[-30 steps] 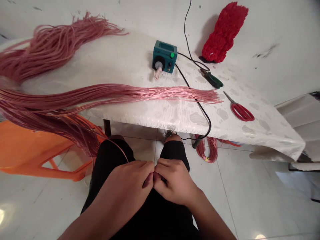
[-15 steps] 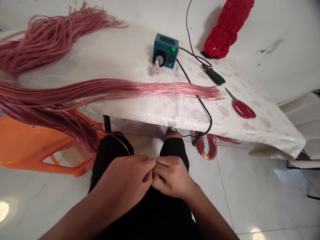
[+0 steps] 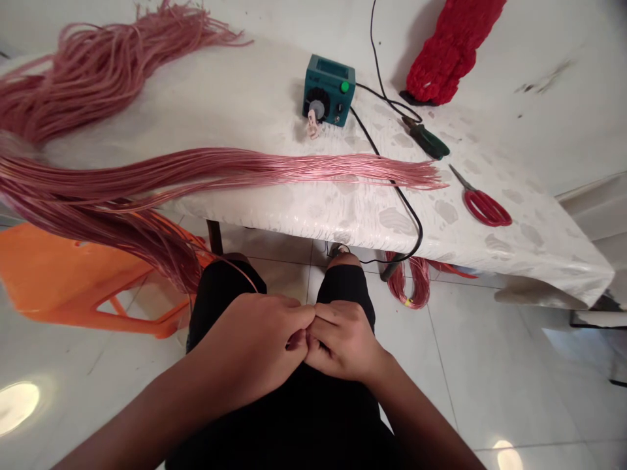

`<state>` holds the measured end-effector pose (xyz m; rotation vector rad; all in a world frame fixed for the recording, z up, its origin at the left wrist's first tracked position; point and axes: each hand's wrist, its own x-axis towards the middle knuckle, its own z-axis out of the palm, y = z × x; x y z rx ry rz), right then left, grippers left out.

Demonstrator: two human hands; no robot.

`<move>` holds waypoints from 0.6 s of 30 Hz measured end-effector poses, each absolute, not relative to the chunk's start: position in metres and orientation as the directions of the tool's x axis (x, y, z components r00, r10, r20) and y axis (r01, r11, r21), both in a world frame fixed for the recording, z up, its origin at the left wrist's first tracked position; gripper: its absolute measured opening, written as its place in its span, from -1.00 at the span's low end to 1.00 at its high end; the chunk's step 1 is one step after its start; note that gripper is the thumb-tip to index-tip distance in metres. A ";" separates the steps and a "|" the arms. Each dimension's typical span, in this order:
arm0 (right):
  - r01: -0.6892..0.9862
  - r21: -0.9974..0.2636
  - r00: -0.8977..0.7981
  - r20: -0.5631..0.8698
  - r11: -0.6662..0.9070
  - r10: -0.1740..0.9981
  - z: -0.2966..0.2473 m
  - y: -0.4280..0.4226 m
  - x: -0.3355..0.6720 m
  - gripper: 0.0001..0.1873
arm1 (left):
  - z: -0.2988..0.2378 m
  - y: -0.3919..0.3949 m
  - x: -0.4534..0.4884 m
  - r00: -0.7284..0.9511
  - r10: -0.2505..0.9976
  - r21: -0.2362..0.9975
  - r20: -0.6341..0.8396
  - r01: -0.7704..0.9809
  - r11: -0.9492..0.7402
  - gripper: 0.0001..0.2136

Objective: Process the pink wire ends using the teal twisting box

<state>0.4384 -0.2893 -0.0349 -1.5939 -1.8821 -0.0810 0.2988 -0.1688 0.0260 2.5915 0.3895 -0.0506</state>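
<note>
The person's left hand (image 3: pixel 249 349) and right hand (image 3: pixel 343 343) are held together over the lap, just in front of the table (image 3: pixel 543 264). The fingers of both hands are curled closed, and the left fingertips (image 3: pixel 300 315) meet the right fingers (image 3: pixel 323 320) in a tight pinch. A thin pink wire (image 3: pixel 243 276) runs down toward the left hand, but the pinch hides whatever the fingers grip, so I can't tell exactly what is held.

Compared with a second ago, the hands sit a little higher in view and meet slightly farther right, with the left fingers reaching farther across. The whole scene has also shifted slightly in view, but nothing on the table has changed place.

A long bundle of pink wires (image 3: pixel 274 171) lies across the front of the table, its left part hanging off toward an orange plastic stool (image 3: pixel 49 274). A second wire bundle (image 3: pixel 98 72) lies on the table's left end. A teal box (image 3: pixel 328 91) with a dial stands on the table behind the long bundle, with green pliers (image 3: pixel 425 140) and red scissors (image 3: pixel 484 207) to its right. A red wire coil (image 3: pixel 409 282) sits on the floor under the table.
</note>
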 end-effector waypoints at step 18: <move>0.867 -0.449 0.087 0.565 0.217 0.820 -0.036 -0.288 0.429 -0.73 | 0.022 -0.162 0.299 0.897 0.365 0.699 -0.249 0.427 -0.574 -0.86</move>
